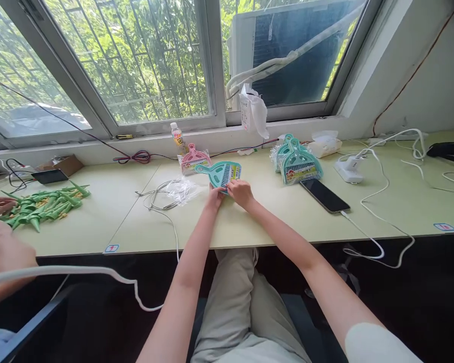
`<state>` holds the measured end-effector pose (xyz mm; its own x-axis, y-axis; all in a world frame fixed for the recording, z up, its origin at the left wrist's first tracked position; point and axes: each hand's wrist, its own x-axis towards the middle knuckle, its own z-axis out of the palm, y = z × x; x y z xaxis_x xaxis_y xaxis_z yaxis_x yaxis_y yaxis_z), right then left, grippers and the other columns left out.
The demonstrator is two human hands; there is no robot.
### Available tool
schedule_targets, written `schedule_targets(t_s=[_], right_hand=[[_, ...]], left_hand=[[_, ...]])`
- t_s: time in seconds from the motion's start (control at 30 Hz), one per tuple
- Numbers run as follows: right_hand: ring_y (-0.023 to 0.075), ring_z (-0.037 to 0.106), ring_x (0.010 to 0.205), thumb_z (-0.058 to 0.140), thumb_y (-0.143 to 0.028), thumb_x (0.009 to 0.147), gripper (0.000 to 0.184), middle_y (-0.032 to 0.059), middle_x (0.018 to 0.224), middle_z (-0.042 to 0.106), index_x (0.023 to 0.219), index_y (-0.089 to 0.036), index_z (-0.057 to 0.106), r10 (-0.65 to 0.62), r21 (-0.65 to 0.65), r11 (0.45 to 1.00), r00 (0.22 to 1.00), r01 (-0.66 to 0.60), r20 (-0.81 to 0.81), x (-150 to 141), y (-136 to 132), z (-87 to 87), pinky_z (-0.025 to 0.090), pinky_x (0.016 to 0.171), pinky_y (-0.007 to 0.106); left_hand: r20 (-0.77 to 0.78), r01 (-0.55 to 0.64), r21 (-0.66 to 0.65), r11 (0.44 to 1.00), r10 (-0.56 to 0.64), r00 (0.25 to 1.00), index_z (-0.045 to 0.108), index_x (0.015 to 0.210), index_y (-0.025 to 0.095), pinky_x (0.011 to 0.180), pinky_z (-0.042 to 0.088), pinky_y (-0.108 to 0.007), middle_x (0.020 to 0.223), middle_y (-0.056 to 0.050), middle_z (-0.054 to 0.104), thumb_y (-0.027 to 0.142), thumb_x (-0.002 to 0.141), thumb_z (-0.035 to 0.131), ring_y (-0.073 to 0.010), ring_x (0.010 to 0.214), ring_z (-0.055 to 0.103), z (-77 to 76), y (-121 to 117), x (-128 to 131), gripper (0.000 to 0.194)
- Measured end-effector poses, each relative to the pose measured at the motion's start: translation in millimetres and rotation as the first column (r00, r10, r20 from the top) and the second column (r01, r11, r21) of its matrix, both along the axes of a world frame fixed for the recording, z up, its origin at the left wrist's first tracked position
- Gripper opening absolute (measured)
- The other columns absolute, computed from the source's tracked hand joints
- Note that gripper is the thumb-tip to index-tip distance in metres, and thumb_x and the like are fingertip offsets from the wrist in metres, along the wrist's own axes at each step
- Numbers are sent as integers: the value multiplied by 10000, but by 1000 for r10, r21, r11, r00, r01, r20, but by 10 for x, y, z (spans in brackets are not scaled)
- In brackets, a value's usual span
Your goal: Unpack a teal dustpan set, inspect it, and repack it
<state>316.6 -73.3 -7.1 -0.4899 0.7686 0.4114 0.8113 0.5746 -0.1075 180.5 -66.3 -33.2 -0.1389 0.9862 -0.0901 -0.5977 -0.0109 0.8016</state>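
Observation:
A teal mini dustpan with a brush and a printed label (221, 174) is tilted above the table in front of me, its handle pointing left. My left hand (215, 195) grips its lower edge from below. At its lower right corner, the fingers of my right hand (240, 193) are closed on the edge by the label. Behind it lies a pink dustpan set (194, 158) in clear wrap. To the right is a stack of teal dustpan sets (300, 164), the rear ones in plastic.
A clear plastic wrapper (183, 190) and a coiled cable (157, 199) lie left of my hands. A phone (325, 195) charges at the right near a power strip (348, 170). At far left, another person's hands touch green pointed pieces (47, 205). A bottle (177, 137) stands behind.

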Motion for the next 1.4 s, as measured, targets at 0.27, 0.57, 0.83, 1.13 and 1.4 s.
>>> schedule_targets(t_s=[0.27,0.57,0.83,1.13,1.4], right_hand=[[223,617,1088,578,-506,984,314,31,1086,751,1139,-326,782,-72,-186,983,937,8,-342,38,120,3,484,774,285],[230,575,1137,589,-367,996,245,51,1140,700,1105,-301,799,1,-185,978,896,-93,-444,-25,171,-148,445,988,365],[225,660,1077,723,-230,830,583,131,1421,562,1401,-229,601,-339,-386,906,251,-174,-907,139,448,-230,549,925,356],[129,703,733,727,-150,821,179,14,880,767,994,-185,699,-476,-443,762,54,-473,-878,186,529,-218,575,838,304],[102,691,601,671,-81,836,183,-34,827,741,977,-191,630,-538,-497,697,82,-517,-839,225,515,-184,573,708,257]], left_hand=[[24,-37,130,991,34,999,539,1303,258,660,540,-236,927,-1,724,-31,603,663,-138,726,692,47,-10,-50,767],[18,-150,140,979,148,989,486,1399,260,769,559,-256,1154,-69,735,-21,592,798,-208,973,734,-6,3,-56,909],[-8,-180,67,981,181,983,489,1399,290,927,589,-311,1228,-32,719,-69,606,740,-214,1078,715,57,-12,72,906],[-93,-139,138,981,152,984,518,1362,253,995,563,-395,1195,-62,719,-9,595,806,-247,1101,700,26,6,106,860],[-106,-109,146,983,125,986,502,1386,265,1007,551,-409,1198,-55,717,-9,597,749,-250,1110,687,27,22,99,871]])
